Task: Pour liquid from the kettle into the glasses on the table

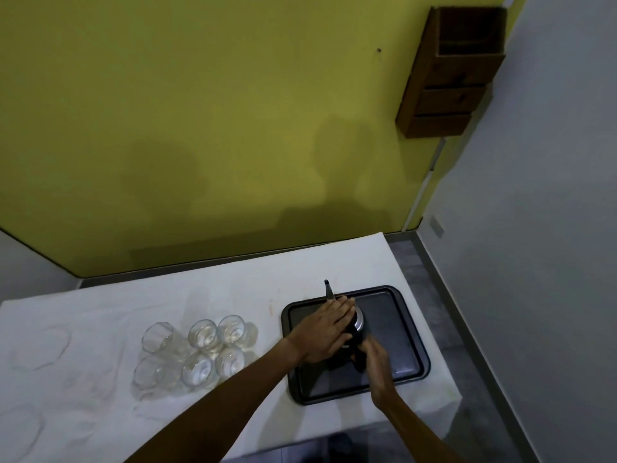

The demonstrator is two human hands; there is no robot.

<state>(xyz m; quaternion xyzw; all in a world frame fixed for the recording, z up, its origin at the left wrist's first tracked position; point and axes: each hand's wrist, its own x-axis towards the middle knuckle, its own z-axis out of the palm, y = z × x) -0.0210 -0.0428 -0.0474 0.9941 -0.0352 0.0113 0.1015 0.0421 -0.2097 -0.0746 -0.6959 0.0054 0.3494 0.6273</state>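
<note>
A dark kettle [358, 325] with a metal lid and a thin spout pointing away from me stands on a black tray [394, 325] at the right of the table. My left hand [322, 329] lies flat over the kettle's top, fingers together. My right hand [375, 359] grips the kettle's black handle on the near side. Several clear glasses [200, 349] stand in two rows on the white tablecloth, left of the tray; they look empty.
The white-covered table [100, 329] ends just right of the tray and near my body. A yellow wall rises behind it. A brown wooden shelf box [450, 75] hangs high on the wall at the right.
</note>
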